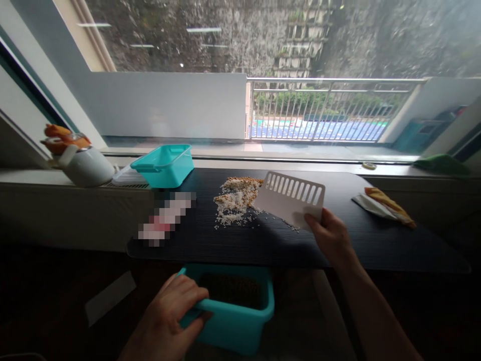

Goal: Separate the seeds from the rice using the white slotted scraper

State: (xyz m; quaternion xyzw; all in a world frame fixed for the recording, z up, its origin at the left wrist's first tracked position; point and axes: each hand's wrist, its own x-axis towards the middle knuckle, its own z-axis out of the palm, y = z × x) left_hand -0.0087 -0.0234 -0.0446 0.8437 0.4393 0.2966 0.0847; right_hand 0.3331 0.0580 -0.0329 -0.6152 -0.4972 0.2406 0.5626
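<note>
My right hand (330,235) grips a white slotted scraper (291,198) by its lower corner, its edge resting on the black table (376,240) next to a pile of white rice and yellow beans (237,198). My left hand (171,313) is closed on the rim of a teal bin (240,313) held just below the table's front edge. Dark grains lie inside that bin.
A second teal bin (164,165) stands at the table's back left, beside a white pot with an orange toy (77,158) on the sill. A blurred packet (165,218) lies left of the pile. A cloth with a yellow item (387,204) lies at the right.
</note>
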